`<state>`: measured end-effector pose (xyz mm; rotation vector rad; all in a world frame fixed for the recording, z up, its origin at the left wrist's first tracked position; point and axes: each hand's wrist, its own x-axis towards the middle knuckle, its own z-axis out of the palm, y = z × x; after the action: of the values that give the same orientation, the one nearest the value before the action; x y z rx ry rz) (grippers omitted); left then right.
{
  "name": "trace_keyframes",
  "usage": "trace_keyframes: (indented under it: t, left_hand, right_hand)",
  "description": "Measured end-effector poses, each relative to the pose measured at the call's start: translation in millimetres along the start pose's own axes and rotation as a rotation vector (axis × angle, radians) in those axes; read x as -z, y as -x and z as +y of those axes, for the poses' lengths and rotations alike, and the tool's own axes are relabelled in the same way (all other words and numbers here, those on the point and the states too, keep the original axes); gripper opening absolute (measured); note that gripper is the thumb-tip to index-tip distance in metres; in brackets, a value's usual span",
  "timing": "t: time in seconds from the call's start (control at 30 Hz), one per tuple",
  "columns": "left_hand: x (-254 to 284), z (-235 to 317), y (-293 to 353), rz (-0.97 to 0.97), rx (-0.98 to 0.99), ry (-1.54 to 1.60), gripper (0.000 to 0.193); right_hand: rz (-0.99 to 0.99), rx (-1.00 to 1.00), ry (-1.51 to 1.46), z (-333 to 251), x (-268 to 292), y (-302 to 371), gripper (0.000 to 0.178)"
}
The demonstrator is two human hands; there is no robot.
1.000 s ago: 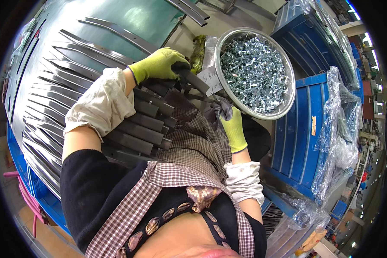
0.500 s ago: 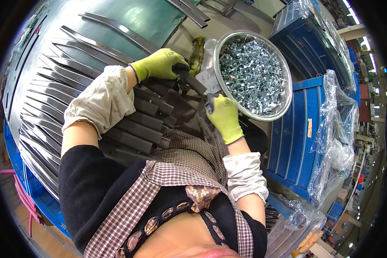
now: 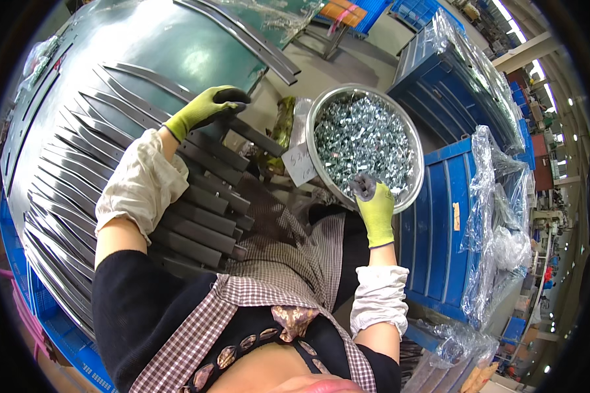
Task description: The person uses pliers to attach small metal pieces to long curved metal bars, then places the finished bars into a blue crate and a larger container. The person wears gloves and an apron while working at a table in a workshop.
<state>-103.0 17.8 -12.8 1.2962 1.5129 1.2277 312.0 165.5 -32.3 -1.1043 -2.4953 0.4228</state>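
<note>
My left hand (image 3: 210,110), in a yellow-green glove with dark fingertips, is over the ends of the dark metal strips on the left. Its fingers are stretched out and the thumb stands apart from them. One strip (image 3: 258,136) juts out past the others just below this hand. In a matching glove, my right hand (image 3: 376,213) reaches over the near rim of a round metal basin (image 3: 418,187). The basin is full of small shiny metal clips (image 3: 364,134). The right fingertips are drawn together against the clips, and what they hold, if anything, cannot be made out.
More long dark strips (image 3: 78,190) fan across a green-topped table (image 3: 157,39). A white paper tag (image 3: 299,165) sits beside the basin. Blue metal bins (image 3: 432,229) draped with clear plastic wrap (image 3: 501,229) stand on the right. A blue plastic crate (image 3: 62,331) is at the lower left.
My right hand has left the end of a strip and moved right, into the basin. My left hand has let go of that strip and shifted left. The view has shifted.
</note>
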Motion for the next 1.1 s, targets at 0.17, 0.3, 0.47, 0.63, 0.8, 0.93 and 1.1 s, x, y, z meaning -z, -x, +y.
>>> trace_keyframes:
  t: [0.17, 0.3, 0.47, 0.63, 0.8, 0.93, 1.1]
  left_hand:
    - [16.1, -7.0, 13.0, 0.257, 0.160, -0.997, 0.027]
    - [16.5, 1.1, 15.1, 0.225, 0.292, -1.218, 0.028]
    - [6.8, 26.4, -29.3, 0.245, 0.124, -1.174, 0.030]
    - [-7.7, 9.8, -100.4, 0.194, -0.165, -1.383, 0.088]
    - [-28.8, 7.4, -148.0, -0.050, -0.010, -1.561, 0.109]
    - [-35.7, -34.8, -149.7, 0.349, -0.284, -1.446, 0.065]
    - [-61.5, -13.6, -117.1, 0.164, -0.141, -1.489, 0.057]
  right_hand:
    - [-0.142, -0.070, 0.323, 33.4, -19.4, -17.1, 0.059]
    - [-0.208, -0.075, 0.423, 33.8, -28.5, -29.7, 0.036]
    - [-0.167, -0.068, 0.372, 60.9, -48.6, -40.9, 0.034]
    - [-0.101, -0.199, 0.339, 39.5, -26.9, -46.1, 0.049]
    - [-0.077, -0.182, 0.401, 50.3, -32.5, -38.2, 0.022]
    - [-0.147, -0.140, 0.392, 51.8, -36.5, -42.7, 0.015]
    - [-0.002, -0.123, 0.220, 53.7, -35.5, -33.5, 0.018]
